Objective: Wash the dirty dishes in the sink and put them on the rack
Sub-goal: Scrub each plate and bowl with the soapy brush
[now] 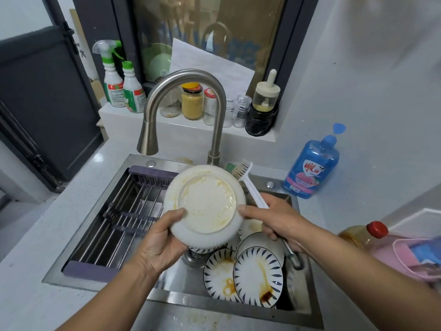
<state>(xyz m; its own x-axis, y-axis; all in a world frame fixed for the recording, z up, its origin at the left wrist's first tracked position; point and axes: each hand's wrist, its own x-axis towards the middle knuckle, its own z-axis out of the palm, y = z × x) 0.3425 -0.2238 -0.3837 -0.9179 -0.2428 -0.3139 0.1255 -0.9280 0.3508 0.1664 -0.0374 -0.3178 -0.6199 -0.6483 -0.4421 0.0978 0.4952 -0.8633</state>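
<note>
Left hand (162, 237) grips the white plate (205, 204) by its lower left rim, thumb across the face. The right hand (274, 218) is curled round the brush (245, 173) handle, one finger touching the plate's right rim and the bristles up behind its top edge. The plate is held tilted over the middle of the sink (214, 304), just right of the rack (124, 211), and wears a yellowish, greasy-looking film. That film is the likely risk: held mostly at one edge, the plate could slip under hard scrubbing and fall onto the dishes (257, 275) directly below, chipping them. The sink's front right corner holds these blue-streaked plates, overlapping and smeared with brown sauce, with a strainer (193, 255) at the drain. The rack spans the sink's left half. No water shows at the faucet (191, 77). A blue soap bottle (312, 168) stands on the worktop by the sink's back right corner.
</note>
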